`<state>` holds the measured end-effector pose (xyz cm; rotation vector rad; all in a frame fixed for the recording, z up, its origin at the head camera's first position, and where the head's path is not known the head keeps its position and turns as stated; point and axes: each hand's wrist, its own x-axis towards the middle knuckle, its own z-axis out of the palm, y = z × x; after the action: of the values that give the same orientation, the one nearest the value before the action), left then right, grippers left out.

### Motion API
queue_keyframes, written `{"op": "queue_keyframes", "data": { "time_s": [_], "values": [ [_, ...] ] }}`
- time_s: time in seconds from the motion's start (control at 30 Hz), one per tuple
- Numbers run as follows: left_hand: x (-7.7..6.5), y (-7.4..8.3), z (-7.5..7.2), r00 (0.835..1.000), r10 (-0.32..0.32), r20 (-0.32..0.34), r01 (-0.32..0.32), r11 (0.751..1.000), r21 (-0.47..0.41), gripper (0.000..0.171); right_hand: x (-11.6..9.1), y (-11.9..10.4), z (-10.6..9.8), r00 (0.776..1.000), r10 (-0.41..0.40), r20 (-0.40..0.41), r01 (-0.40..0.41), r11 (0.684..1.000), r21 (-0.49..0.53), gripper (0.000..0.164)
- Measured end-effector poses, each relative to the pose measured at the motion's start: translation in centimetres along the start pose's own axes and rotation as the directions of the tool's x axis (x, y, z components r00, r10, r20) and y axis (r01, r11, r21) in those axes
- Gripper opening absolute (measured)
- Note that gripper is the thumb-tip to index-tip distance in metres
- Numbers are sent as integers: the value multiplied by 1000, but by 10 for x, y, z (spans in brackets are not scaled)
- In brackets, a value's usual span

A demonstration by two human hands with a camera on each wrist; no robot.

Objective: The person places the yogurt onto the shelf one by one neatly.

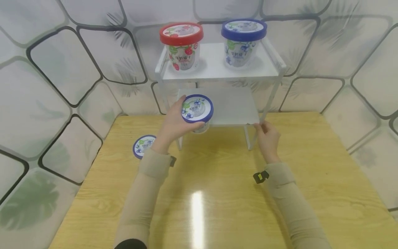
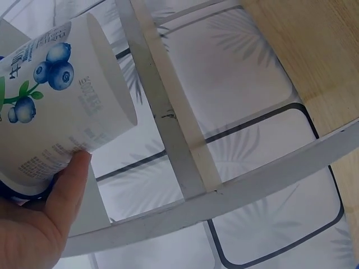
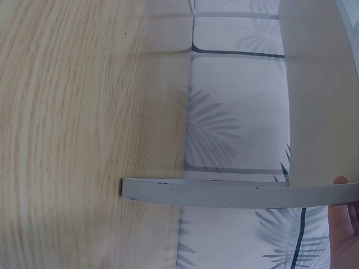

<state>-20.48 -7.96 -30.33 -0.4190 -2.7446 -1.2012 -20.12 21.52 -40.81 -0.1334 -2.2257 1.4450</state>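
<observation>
"Blue-lidded tub [image 1: 197, 108], where now?"
"Gripped in my left hand [image 1: 172, 124], right by the lower shelf's front edge [image 1: 230, 125]!"
"And the other?"
"My right hand [image 1: 268, 138] pinches the white rack [image 1: 211, 69]!"

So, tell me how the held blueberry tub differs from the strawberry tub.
The held blueberry tub is blue-lidded; the strawberry tub is red-lidded. The left hand grips the held blueberry tub, while the strawberry tub stands on the white upper shelf. Both are round and fruit-printed.
</observation>
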Motion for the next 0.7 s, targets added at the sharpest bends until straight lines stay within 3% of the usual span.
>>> {"op": "queue_keyframes", "data": {
  "time_s": [0.27, 0.5, 0.7],
  "values": [
    [17, 4, 1, 1000, -19, -12, 18, 1000, -9, 113, -1, 0, 0, 1000, -9, -5, 9, 1000, 9, 35],
    [25, 2, 5, 996, -76, -47, 67, 982, -176, 112, -1, 1, 0, 1000, -6, -3, 6, 1000, 7, 35],
    [30, -2, 8, 993, -82, -84, 63, 974, -216, 108, -1, 1, 0, 1000, -12, 1, 12, 1000, 18, 36]
  ]
}}
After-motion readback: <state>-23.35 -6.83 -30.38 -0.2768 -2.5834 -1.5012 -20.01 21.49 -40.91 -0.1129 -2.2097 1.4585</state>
